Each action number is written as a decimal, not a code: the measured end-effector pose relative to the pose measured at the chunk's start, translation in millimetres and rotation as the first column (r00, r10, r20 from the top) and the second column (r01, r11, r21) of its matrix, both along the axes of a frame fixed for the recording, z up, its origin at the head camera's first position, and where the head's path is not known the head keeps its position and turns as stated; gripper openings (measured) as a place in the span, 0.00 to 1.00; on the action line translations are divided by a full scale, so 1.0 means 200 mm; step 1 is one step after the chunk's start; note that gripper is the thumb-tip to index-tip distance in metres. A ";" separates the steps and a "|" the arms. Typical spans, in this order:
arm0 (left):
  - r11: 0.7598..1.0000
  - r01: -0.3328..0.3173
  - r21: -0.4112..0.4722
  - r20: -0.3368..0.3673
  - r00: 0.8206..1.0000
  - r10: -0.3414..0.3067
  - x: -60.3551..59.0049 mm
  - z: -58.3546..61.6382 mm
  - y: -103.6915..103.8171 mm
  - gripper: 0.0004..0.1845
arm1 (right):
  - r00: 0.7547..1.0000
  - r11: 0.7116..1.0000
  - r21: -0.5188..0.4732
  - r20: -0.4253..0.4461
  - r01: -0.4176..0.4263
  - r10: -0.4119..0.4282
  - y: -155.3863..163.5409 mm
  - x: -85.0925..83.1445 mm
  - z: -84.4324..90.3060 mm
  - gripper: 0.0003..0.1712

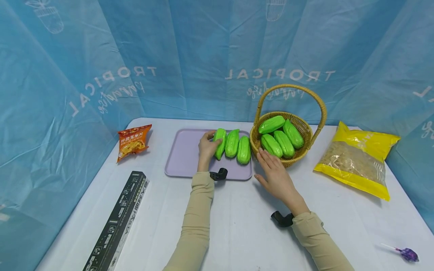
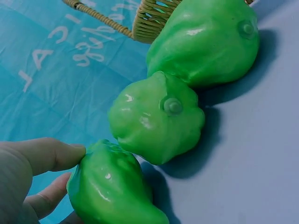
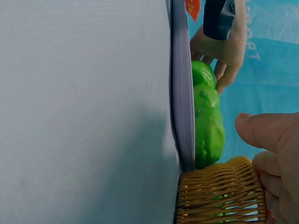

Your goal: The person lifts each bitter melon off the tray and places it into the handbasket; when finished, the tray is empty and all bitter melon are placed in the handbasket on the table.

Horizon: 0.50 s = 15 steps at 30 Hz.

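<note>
Three glossy green ridged gourds stand side by side on a lilac tray [image 1: 181, 154]. My left hand [image 1: 207, 146] pinches the leftmost gourd [image 1: 220, 143] from its left side; the left wrist view shows thumb and fingers against that gourd [image 2: 110, 186]. To its right lie the middle gourd [image 1: 232, 143] and the right-hand gourd [image 1: 243, 150]. A wicker basket [image 1: 306, 131] with a tall handle holds several more such gourds [image 1: 284, 143]. At the basket's front rim, my right hand [image 1: 276, 178] has its fingers extended, with the thumb apart and nothing gripped.
A small orange snack bag [image 1: 133, 142] lies at the back left. Along the left side runs a long black box [image 1: 116, 222]. A yellow-and-clear bag [image 1: 357, 162] rests at the right, and a purple lollipop [image 1: 408, 255] lies near the front right. Blue curtain [image 1: 203, 56] surrounds the white table.
</note>
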<state>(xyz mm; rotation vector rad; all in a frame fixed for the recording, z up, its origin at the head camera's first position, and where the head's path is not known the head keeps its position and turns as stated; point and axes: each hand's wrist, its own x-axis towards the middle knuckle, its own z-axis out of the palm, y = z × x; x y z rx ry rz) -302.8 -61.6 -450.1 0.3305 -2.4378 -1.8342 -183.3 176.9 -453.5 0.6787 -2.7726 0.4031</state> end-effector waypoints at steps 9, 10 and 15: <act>1.000 -0.014 0.018 0.002 1.000 0.014 0.02 0.00 -0.01 0.26 | 1.000 1.000 0.007 0.012 0.003 -0.003 0.00 0.00 0.01 0.43; 1.000 -0.015 0.020 -0.001 1.000 0.015 0.02 0.00 -0.02 0.26 | 1.000 1.000 0.006 0.011 0.003 -0.003 0.00 0.00 0.01 0.42; 0.999 -0.003 0.040 -0.013 1.000 0.004 0.05 0.03 -0.02 0.25 | 1.000 1.000 0.000 -0.009 0.001 -0.001 0.00 0.00 0.00 0.42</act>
